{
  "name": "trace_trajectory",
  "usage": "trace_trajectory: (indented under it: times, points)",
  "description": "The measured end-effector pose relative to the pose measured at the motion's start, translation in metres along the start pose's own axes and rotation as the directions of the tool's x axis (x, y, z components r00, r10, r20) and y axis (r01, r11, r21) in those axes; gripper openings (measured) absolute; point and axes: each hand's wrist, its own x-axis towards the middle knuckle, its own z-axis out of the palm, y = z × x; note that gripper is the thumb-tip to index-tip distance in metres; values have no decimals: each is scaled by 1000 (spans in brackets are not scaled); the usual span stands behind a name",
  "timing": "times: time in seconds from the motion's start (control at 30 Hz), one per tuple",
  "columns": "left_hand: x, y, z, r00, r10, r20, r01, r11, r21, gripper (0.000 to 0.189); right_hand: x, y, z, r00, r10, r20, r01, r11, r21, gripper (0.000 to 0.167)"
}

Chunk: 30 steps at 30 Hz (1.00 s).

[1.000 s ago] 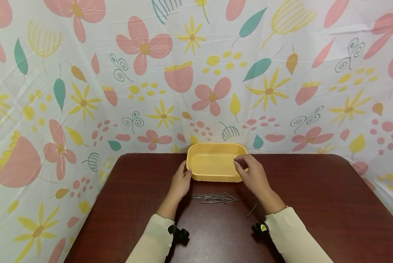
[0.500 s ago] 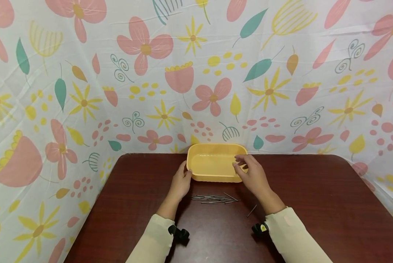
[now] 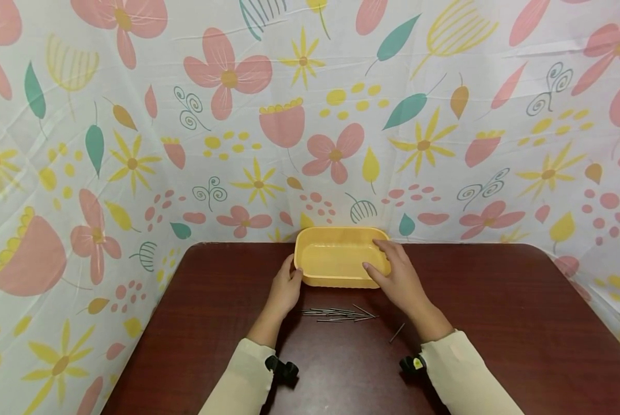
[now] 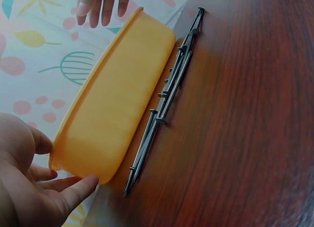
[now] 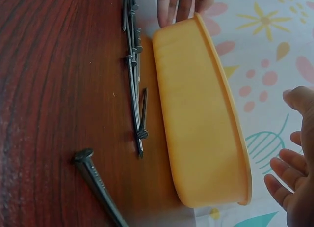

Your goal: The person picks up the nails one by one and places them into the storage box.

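A yellow plastic bin (image 3: 336, 281) stands at the back of the table, its inside bare where it shows. My left hand (image 3: 285, 290) holds its left end, thumb at the front corner and fingers along the side; in the left wrist view the fingers (image 4: 81, 190) meet the bin's wall. Over the right end my right hand (image 3: 400, 282) is spread with nothing between thumb and fingers. In the right wrist view this hand (image 5: 297, 163) is apart from the bin's rim. A bundle of steel nails (image 3: 336, 313) lies in front of the bin.
One separate nail (image 3: 397, 332) lies right of the bundle, near the right wrist. The dark red wooden table (image 3: 211, 357) ends at a flower-print cloth (image 3: 424, 173) just behind the bin. Black wrist cameras (image 3: 283, 369) hang at both cuffs.
My right thumb and fingers were close together over the bin's right end and have spread apart. The left hand, bin and nails have stayed in place.
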Motion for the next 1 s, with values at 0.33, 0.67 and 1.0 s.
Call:
trace_trajectory:
  times: [0.33, 0.67, 1.0]
  points:
    - [0, 1, 0, 1000, 2, 2, -2, 1000, -1, 56, -7, -6, -4, 999, -37, 25, 38, 998, -43, 55]
    - [0, 0, -1, 1000, 8, -2, -8, 1000, -5, 54, -16, -8, -11, 998, -55, 35, 57, 997, -57, 50]
    - [-1, 1, 0, 1000, 0, -2, 0, 1000, -12, 54, -28, -1, -21, 994, -105, 38, 109, 988, -110, 44]
